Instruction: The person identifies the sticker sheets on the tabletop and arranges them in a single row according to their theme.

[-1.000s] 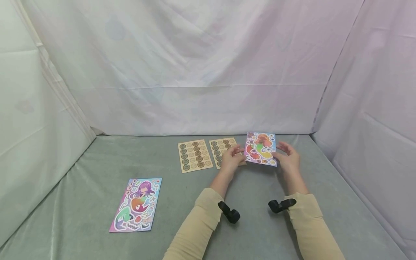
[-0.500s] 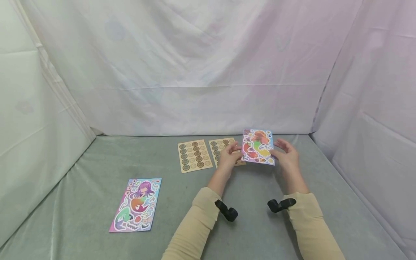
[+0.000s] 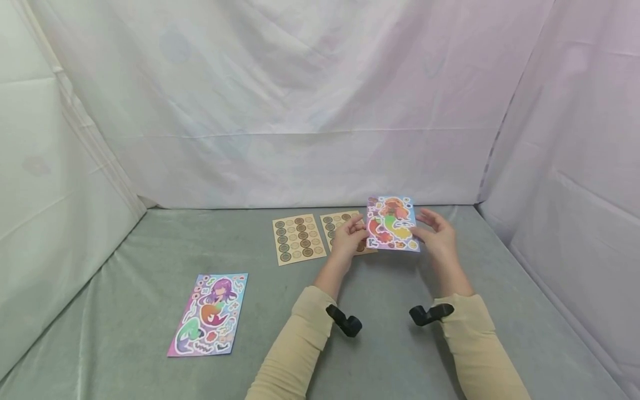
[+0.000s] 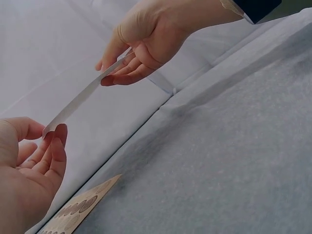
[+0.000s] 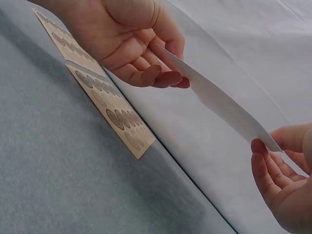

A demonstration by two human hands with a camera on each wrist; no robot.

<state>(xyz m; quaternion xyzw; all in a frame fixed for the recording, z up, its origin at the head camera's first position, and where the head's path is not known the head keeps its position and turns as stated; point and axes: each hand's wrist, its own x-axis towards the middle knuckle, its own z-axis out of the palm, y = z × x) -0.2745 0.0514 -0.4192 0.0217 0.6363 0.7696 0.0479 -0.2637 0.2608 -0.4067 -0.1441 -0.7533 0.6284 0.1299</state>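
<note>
A: Where is the held sheet (image 3: 391,223)?

B: Up off the table (image 3: 280,316), on the far side and right of the middle, its picture facing the head.

A: And the grip?

B: Clamped on the sheet from both sides. The left hand (image 3: 346,241) pinches the left edge, the right hand (image 3: 440,239) the right edge, each with thumb on one face and fingers on the other.

A: Is that a good way to handle it?

B: I'd say so: two opposite edges, so neither side droops. It does bow slightly in the wrist views, so I'd ease the hands a touch apart until it lies flat, without pulling hard. It looks thin enough to crease.

A: What should it steer clear of?

B: The right tan sheet (image 3: 329,223), partly hidden by the left hand. Dropping low there could nudge it. The left tan sheet (image 3: 299,240), just beside it, seems safer.

A: And the near sheet (image 3: 207,315)?

B: It lies flat on the near left, well apart from both hands. Probably no bother. I'd move the two hands together, at one height, and let go only once the sheet is fully supported.
</note>
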